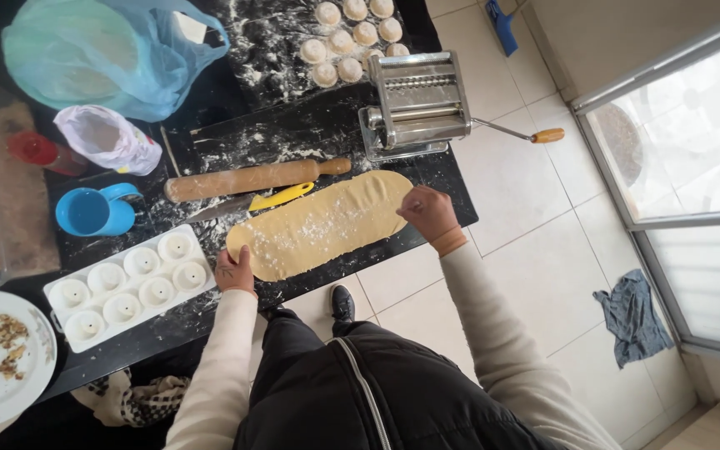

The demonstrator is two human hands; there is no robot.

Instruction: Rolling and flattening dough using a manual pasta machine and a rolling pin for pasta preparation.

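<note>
dough sheet (320, 225) 1 | rolling pin (252, 178) 1 | pasta machine (417, 102) 1 | mould cups (127, 287) 8

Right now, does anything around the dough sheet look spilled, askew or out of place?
Flour is scattered loosely across the black counter, and a grey cloth lies crumpled on the floor by the window. The dough sheet lies flat, the left hand and right hand at its ends.

Location: a home kitchen. Indicators: a dark, flour-dusted countertop (293, 133), a hand-cranked pasta machine (418, 104), a wooden rolling pin (252, 178), a white dumpling mould tray (127, 283), a tiled floor (527, 208) and a sliding glass door (693, 167).
</note>
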